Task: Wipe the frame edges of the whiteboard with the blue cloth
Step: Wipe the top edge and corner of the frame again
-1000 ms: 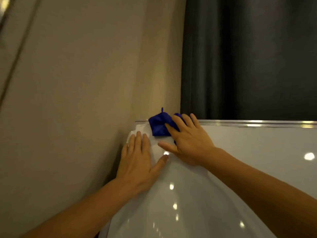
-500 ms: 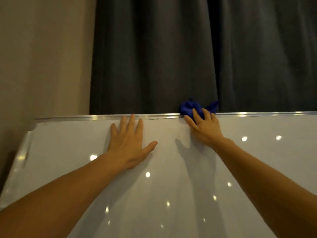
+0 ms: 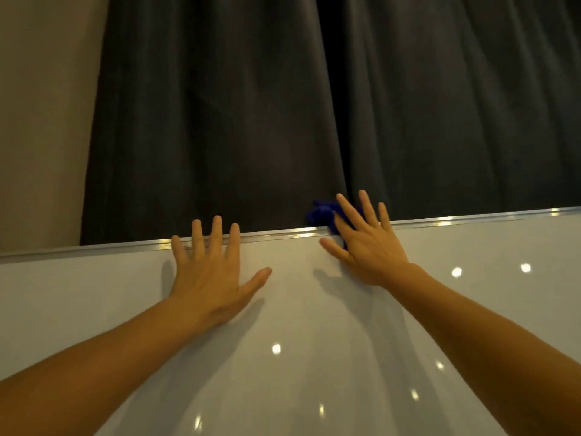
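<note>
The whiteboard (image 3: 298,309) fills the lower half of the view, its metal top frame edge (image 3: 471,218) running slightly uphill to the right. The blue cloth (image 3: 320,214) is bunched on that top edge, mostly hidden under my right hand (image 3: 364,243). My right hand lies on the cloth with fingers spread, pressing it against the frame. My left hand (image 3: 210,272) rests flat on the board with fingers apart, fingertips reaching over the top edge, holding nothing.
A dark grey curtain (image 3: 314,105) hangs directly behind the board's top edge. A beige wall (image 3: 41,121) shows at the left. Ceiling-light reflections dot the glossy board surface.
My right hand has slid the cloth rightward along the top frame from the left corner. My left hand followed along the board. The view has swung right, away from the wall.
</note>
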The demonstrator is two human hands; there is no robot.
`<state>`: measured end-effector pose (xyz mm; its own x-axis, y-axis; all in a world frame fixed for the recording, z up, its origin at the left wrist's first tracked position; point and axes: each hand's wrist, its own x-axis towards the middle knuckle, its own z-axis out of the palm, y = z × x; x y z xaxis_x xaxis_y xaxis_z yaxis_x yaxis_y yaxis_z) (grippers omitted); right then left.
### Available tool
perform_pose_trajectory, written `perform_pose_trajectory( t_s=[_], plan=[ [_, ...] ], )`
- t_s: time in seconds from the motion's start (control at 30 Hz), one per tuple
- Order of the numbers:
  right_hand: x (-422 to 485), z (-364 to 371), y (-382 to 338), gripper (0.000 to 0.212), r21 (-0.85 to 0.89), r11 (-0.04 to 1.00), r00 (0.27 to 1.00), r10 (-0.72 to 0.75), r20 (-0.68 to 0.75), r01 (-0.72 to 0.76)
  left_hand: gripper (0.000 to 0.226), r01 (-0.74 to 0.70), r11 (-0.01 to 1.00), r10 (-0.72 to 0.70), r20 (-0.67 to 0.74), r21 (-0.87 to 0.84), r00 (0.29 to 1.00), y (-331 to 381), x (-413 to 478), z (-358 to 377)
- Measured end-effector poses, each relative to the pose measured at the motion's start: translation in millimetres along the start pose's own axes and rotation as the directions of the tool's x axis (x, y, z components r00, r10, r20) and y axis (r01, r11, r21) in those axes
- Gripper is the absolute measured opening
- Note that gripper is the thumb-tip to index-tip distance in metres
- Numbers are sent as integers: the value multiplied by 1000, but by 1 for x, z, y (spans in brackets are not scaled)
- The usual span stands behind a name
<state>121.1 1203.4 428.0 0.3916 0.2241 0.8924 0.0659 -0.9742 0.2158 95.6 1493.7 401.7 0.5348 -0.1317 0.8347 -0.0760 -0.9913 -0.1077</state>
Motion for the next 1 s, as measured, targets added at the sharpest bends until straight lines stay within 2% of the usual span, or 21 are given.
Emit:
perform_pose_trajectory(
  t_s=[0.07, 0.13, 0.23, 0.3, 0.37, 0.43, 0.5, 0.57, 0.63, 0.7, 0.77, 0.8, 0.87, 0.93, 0.97, 1.0],
  plan=[
    [-19, 8, 59, 90, 17, 999, 998, 37, 54, -38, 117, -3, 1000, 3, -11, -23, 1000, 42, 13, 1],
    [-26, 12, 84, 89, 110, 994, 997, -2, 74, -6, 118, -37, 999, 36, -23, -33, 999, 93, 24, 6],
    [-18, 20, 86, 80, 195, 959, 978, -208, -12, 207, 123, -47, 999, 47, -11, -13, 999, 167, 40, 16],
    [-12, 24, 89, 76, 122, 925, 933, -353, -67, 359, 127, -39, 999, 39, 19, 17, 999, 188, 42, 19],
    [-5, 27, 123, 72, 49, 919, 919, -388, -68, 391, 127, -45, 998, 43, 46, 38, 998, 199, 42, 22],
    [1, 32, 165, 70, 43, 961, 961, -270, -59, 273, 122, -46, 999, 45, 52, 27, 998, 198, 38, 28],
    [3, 34, 203, 68, 136, 989, 999, -52, -1, 52, 112, -56, 998, 54, 74, 19, 996, 198, 36, 32],
    [3, 35, 210, 67, 216, 972, 996, 80, 39, -87, 108, -75, 997, 73, 86, 17, 994, 201, 36, 36],
    [1, 36, 188, 68, 298, 955, 1000, 13, -4, -11, 113, -81, 997, 82, 74, -12, 994, 213, 42, 40],
    [-7, 37, 160, 70, 353, 922, 988, -139, -72, 156, 116, -77, 997, 77, 13, -27, 997, 230, 49, 44],
    [-13, 40, 157, 67, 252, 927, 961, -262, -88, 276, 118, -58, 998, 56, -51, -30, 997, 246, 58, 48],
    [-11, 39, 167, 65, 220, 933, 959, -274, -75, 284, 120, -53, 998, 50, -60, -40, 997, 250, 62, 49],
    [-4, 37, 193, 64, 212, 966, 987, -158, 16, 151, 124, -63, 997, 61, -55, -37, 997, 249, 67, 51],
    [-2, 31, 212, 60, 270, 960, 988, 40, 149, -79, 125, -76, 997, 75, -55, -26, 996, 245, 70, 52],
    [-2, 30, 214, 60, 298, 942, 978, 106, 179, -156, 126, -77, 997, 75, -58, -32, 996, 245, 71, 52],
    [-5, 29, 210, 61, 320, 931, 978, 125, 170, -174, 126, -72, 996, 69, -69, -42, 995, 248, 72, 53]
  ],
)
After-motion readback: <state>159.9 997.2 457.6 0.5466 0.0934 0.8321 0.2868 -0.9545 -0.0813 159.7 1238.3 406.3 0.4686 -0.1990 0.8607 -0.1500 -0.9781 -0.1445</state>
